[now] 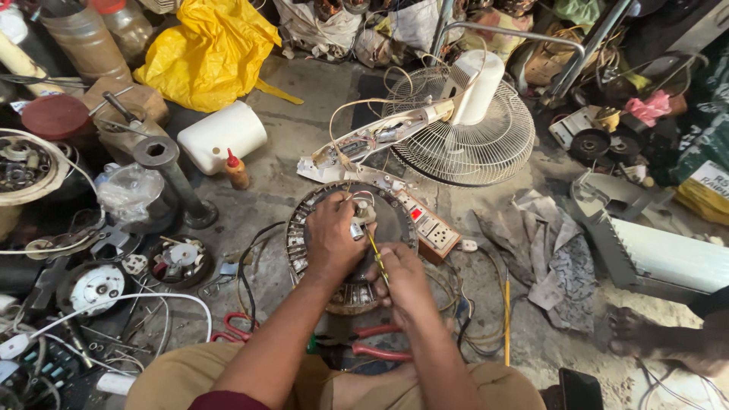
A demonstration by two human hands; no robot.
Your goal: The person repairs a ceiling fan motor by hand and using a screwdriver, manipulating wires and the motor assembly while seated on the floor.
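Left hand [332, 237] grips the round fan motor [351, 243] from above while the right hand [404, 275] pinches a yellow screwdriver [375, 254].

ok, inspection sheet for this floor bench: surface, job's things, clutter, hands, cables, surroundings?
surface: bare concrete floor, dusty.
job's things: round motor stator with central shaft; yellow-handled screwdriver.
clutter: red pliers, white jug, small glue bottle, socket strip, rags.
hands: left hand rests on the stator; right hand grips the screwdriver.
cables: white cable; loose wires.
surroundings: dismantled pedestal fan, yellow bag, another person's foot.
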